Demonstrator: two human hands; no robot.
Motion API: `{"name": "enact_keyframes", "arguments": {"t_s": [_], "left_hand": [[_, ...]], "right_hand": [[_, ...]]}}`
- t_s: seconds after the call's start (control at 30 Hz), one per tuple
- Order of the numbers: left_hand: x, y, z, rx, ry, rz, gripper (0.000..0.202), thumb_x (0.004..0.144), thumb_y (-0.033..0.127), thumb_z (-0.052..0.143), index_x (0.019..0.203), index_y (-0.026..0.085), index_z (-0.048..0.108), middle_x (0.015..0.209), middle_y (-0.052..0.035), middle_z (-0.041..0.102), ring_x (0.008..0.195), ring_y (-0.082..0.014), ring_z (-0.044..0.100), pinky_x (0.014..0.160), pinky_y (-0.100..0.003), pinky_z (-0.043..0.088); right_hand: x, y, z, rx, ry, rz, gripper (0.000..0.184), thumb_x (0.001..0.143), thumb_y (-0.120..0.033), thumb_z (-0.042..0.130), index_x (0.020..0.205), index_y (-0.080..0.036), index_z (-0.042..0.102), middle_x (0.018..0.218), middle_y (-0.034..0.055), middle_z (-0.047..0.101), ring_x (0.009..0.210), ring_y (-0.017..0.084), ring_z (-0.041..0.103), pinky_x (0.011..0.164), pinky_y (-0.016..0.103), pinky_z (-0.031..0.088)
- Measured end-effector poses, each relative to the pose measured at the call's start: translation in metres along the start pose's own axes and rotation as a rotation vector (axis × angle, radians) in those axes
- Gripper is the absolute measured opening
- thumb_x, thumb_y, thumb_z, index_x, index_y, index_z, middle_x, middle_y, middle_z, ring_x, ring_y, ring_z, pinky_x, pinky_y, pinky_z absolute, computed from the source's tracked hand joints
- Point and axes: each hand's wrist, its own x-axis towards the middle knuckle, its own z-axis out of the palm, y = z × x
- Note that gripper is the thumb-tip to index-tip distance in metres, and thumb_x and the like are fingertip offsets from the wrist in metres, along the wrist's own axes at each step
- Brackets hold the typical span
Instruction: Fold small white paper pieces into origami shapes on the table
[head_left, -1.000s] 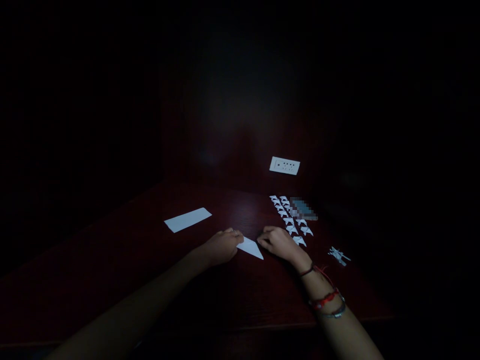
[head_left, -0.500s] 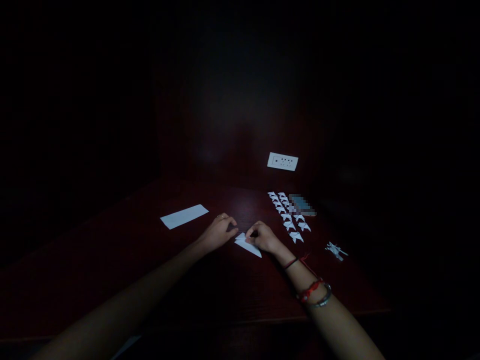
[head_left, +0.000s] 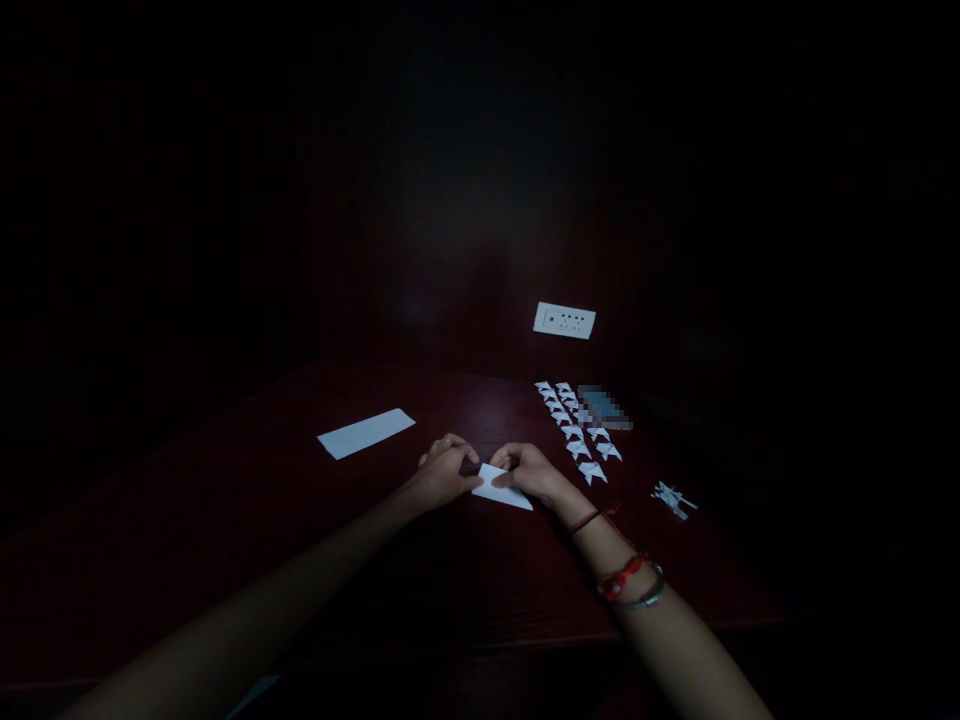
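Observation:
A small folded piece of white paper (head_left: pixel 504 492) is between my two hands, just above or on the dark red table. My right hand (head_left: pixel 527 470) pinches it from the right, thumb on top and the fingers behind. At the paper's left edge my left hand (head_left: pixel 446 473) closes in a pinch, its thumb touching the corner. Right of my hands lie several small folded white paper shapes (head_left: pixel 576 443) in two rows. A long white paper strip (head_left: pixel 366 433) lies flat to the left.
A phone-like object (head_left: pixel 604 407), blurred out, lies beside the folded shapes. A little pile of paper scraps (head_left: pixel 673 499) sits at the right on the table (head_left: pixel 450 590). A white socket panel (head_left: pixel 564 321) is on the back wall. The surroundings are very dark.
The paper has turned and now shows a broader, flat face with a straight upper edge. My left hand has come onto its left corner; my right thumb now lies over it.

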Motion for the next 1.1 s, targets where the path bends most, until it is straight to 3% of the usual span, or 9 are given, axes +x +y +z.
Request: {"name": "enact_keyframes", "arguments": {"t_s": [0.13,0.27,0.37,0.67,0.9,1.03,1.1], "left_hand": [[0.001,0.003,-0.003,-0.002,0.047,0.05,0.012,0.07,0.029,0.051,0.07,0.019,0.058,0.105,-0.0036,0.042,0.101,-0.0225,0.038,0.084,-0.037,0.032],[0.001,0.007,-0.008,0.02,0.197,0.208,0.011,0.073,0.025,0.047,0.07,0.018,0.055,0.111,-0.0031,0.037,0.104,-0.0216,0.035,0.086,-0.036,0.031],[0.0,0.01,-0.01,0.021,0.244,0.272,0.01,0.074,0.024,0.047,0.071,0.018,0.054,0.111,-0.0028,0.037,0.103,-0.0207,0.036,0.088,-0.036,0.029],[0.0,0.012,-0.017,-0.051,0.224,0.268,0.011,0.075,0.023,0.045,0.071,0.018,0.054,0.111,-0.0031,0.037,0.103,-0.02,0.038,0.089,-0.034,0.031],[0.004,0.005,-0.02,-0.093,0.33,0.153,0.012,0.077,0.023,0.042,0.07,0.017,0.051,0.104,-0.0043,0.041,0.101,-0.0179,0.041,0.089,-0.031,0.031],[0.004,0.0,-0.019,-0.091,0.21,0.078,0.01,0.074,0.025,0.046,0.071,0.017,0.052,0.096,-0.004,0.045,0.096,-0.0184,0.044,0.085,-0.031,0.034],[0.003,-0.001,-0.02,-0.077,0.188,0.062,0.014,0.072,0.027,0.048,0.081,0.017,0.051,0.094,-0.004,0.046,0.093,-0.019,0.045,0.082,-0.032,0.036]], "right_hand": [[-0.001,-0.007,-0.003,-0.014,0.067,-0.12,0.016,0.054,-0.01,0.058,0.069,-0.013,0.056,0.061,-0.002,0.053,0.057,0.009,0.048,0.055,0.02,0.039],[-0.005,-0.016,-0.008,-0.209,0.151,-0.366,0.014,0.067,-0.02,0.051,0.077,-0.014,0.058,0.07,0.0009,0.056,0.066,0.01,0.049,0.064,0.023,0.038],[-0.008,-0.02,-0.009,-0.334,0.201,-0.474,0.015,0.073,-0.024,0.046,0.074,-0.015,0.058,0.072,0.0015,0.056,0.07,0.011,0.049,0.066,0.023,0.036],[-0.004,-0.013,-0.011,-0.273,0.305,-0.42,0.019,0.076,-0.028,0.04,0.074,-0.014,0.052,0.071,0.0016,0.053,0.066,0.011,0.047,0.061,0.021,0.036],[0.002,-0.003,-0.015,-0.152,0.176,-0.294,0.022,0.069,-0.029,0.05,0.083,-0.014,0.056,0.071,0.0007,0.055,0.065,0.011,0.048,0.061,0.022,0.038],[0.004,0.001,-0.017,-0.083,0.189,-0.268,0.017,0.066,-0.025,0.051,0.077,-0.013,0.057,0.067,-0.0002,0.055,0.061,0.01,0.047,0.059,0.021,0.037],[0.003,0.002,-0.018,-0.099,0.148,-0.252,0.015,0.065,-0.024,0.052,0.074,-0.013,0.057,0.064,-0.0012,0.053,0.06,0.009,0.046,0.058,0.021,0.037]]}}
